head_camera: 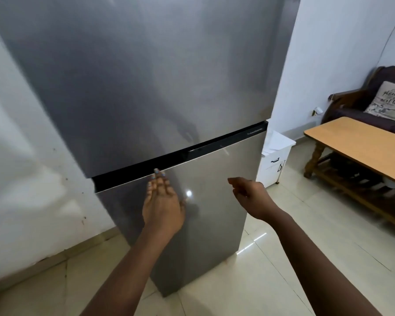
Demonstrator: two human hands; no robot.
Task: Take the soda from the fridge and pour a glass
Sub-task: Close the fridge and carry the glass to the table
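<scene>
Left hand (pixel 162 201): fingers straight and together, palm toward the lower door (pixel 210 201), tips touching or just under the dark handle gap (pixel 180 153); holding nothing
Handle gap: long axis runs across the fridge (pixel 146 76), rising toward the right; it lies just above the left fingertips, so this hand is nearer
Right hand (pixel 251 195): loosely curled, empty, off the door
Soda: not visible; both doors shut
Writing: small print on the gap's right end, unreadable; cushion (pixel 390 101) script too blurred
</scene>
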